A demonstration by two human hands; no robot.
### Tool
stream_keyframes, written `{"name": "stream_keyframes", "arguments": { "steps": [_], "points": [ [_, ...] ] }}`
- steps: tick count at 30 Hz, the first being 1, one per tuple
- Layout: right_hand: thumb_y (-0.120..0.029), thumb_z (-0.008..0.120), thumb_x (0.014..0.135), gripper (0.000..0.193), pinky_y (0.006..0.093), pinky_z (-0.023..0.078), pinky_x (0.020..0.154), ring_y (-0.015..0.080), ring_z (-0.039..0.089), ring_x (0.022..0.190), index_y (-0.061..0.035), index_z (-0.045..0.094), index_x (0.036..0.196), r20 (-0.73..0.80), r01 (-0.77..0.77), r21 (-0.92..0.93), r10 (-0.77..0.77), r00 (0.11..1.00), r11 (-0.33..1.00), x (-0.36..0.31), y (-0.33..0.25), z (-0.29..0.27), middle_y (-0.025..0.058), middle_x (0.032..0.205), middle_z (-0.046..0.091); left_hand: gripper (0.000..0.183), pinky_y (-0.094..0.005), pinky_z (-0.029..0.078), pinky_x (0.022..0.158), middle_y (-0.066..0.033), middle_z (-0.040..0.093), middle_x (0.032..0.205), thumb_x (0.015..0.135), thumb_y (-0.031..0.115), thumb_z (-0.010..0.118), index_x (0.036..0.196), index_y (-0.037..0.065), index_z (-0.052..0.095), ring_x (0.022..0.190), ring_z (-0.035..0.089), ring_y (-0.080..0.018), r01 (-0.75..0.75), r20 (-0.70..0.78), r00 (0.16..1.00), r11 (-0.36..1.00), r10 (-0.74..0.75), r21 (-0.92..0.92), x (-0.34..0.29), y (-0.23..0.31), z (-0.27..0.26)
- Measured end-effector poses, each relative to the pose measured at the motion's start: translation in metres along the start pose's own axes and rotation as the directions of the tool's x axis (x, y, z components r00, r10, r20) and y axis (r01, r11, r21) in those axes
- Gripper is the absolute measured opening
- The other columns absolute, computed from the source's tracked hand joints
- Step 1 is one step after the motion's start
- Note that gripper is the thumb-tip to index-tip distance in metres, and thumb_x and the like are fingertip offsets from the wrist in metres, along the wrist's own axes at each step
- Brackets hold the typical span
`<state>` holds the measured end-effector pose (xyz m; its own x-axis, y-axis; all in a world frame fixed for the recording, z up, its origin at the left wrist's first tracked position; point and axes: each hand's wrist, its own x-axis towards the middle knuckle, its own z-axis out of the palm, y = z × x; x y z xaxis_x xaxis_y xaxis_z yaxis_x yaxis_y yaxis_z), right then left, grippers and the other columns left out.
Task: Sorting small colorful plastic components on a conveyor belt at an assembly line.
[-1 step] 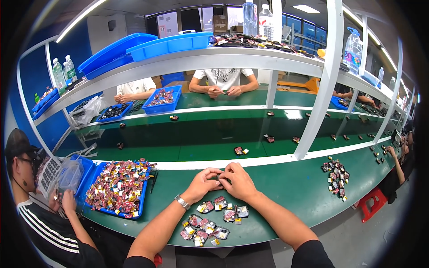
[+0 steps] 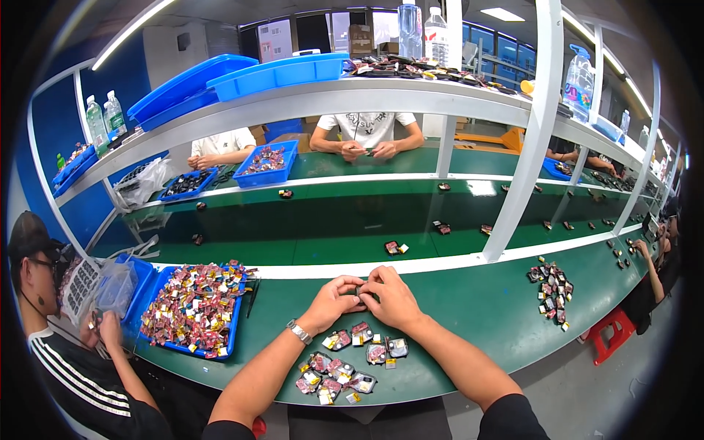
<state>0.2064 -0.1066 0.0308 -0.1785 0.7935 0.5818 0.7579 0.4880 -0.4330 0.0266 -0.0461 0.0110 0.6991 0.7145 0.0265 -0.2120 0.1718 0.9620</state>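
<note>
Over the green bench (image 2: 469, 293), my left hand (image 2: 339, 299) and my right hand (image 2: 389, 295) meet with fingertips pinched together. Between them is a small dark electronic part (image 2: 358, 291), mostly covered by the fingers. Just below the hands lies a loose group of small electronic assemblies (image 2: 341, 370), with red boards, white and yellow patches and dark or clear casings. To the left, a blue tray (image 2: 236, 323) is heaped with red, white and yellow circuit pieces (image 2: 192, 308). Dark tweezers (image 2: 253, 297) appear to lie beside that tray.
A co-worker (image 2: 73, 345) sits at the left, holding a small part. Beyond the white rail runs a green conveyor (image 2: 315, 235) with scattered assemblies. Another pile of assemblies (image 2: 551, 293) lies at the right. A white post (image 2: 524, 147) and an overhead shelf (image 2: 330, 95) stand ahead.
</note>
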Motion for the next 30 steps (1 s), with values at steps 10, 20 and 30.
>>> {"name": "stream_keyframes", "arguments": {
  "steps": [10,20,30],
  "points": [
    [-0.014,0.068,0.081,0.009,0.0392,0.042,0.100,0.0301,0.049,0.118,-0.0056,0.069,0.085,0.041,-0.074,0.118,0.070,0.997,0.990,-0.004,0.006,-0.001,0.0097,0.122,0.057,0.035,-0.0318,0.055,0.092,-0.0101,0.055,0.123,0.092,-0.003,0.054,0.126,-0.001,0.047,0.107,0.061,-0.0174,-0.024,0.075,0.997,0.999,0.021,0.031,0.000,-0.002,-0.003],
    [-0.016,0.068,0.083,0.010,0.0393,0.041,0.100,0.0283,0.052,0.116,-0.0067,0.069,0.086,0.029,-0.124,0.179,0.121,0.992,0.976,-0.010,0.006,0.002,0.0080,0.119,0.059,0.033,-0.0324,0.054,0.093,-0.0110,0.056,0.123,0.095,-0.001,0.049,0.128,0.000,0.047,0.108,0.061,-0.0186,0.027,0.063,0.998,0.999,-0.024,-0.035,0.002,-0.003,-0.005],
    [-0.012,0.070,0.080,0.010,0.0374,0.045,0.096,0.0273,0.054,0.113,-0.0066,0.070,0.089,-0.081,-0.094,0.165,0.109,0.991,0.982,-0.014,-0.001,0.013,0.0075,0.115,0.060,0.030,-0.0321,0.055,0.090,-0.0085,0.057,0.124,0.095,0.005,0.055,0.125,0.002,0.050,0.109,0.060,-0.0167,0.029,0.050,0.998,0.997,-0.026,-0.065,0.003,-0.006,-0.009]
  ]
}}
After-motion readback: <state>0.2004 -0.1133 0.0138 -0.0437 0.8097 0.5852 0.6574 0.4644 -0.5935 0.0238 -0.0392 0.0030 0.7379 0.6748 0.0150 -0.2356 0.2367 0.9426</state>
